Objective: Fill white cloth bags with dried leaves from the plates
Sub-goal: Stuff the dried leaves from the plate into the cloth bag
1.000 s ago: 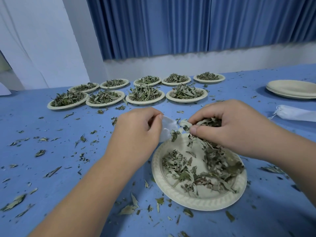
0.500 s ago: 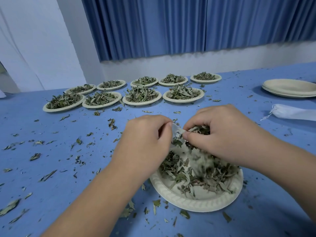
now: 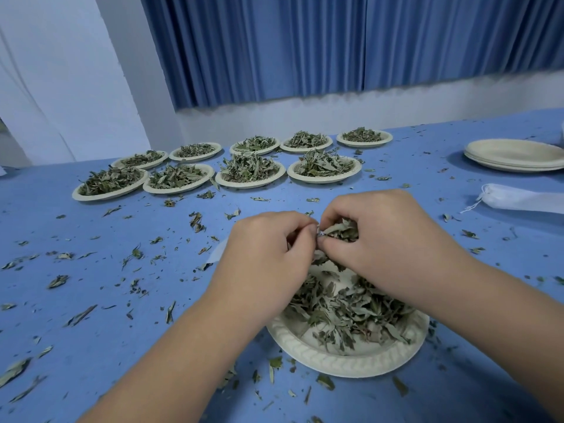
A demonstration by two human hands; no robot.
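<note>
While left hand (image 3: 268,264) pinches the bag (image 3: 218,254) by its mouth, bag mostly hidden under it, right hand (image 3: 387,239) clasps a wad of leaves (image 3: 338,230) at 12 o'clock on the plate (image 3: 351,361). Advice: hold mouth wide, push wad deep before releasing, work over plate for spill.

Open table (image 3: 91,300) lies left; filled plates (image 3: 250,170) crowd the far side.

Near plate (image 3: 348,363) w/ leaves (image 3: 351,309) at front centre of desk (image 3: 476,374). Left hand (image 3: 268,254) & right hand (image 3: 393,239) meet over its far edge; held bag (image 3: 218,254) sticks out left. Behind, left-centre: 2 plate rows, front row (image 3: 250,184) of 4, back row (image 3: 254,151) of 5. Far right: plate stack (image 3: 515,161), spare bag (image 3: 525,199) before it.
</note>
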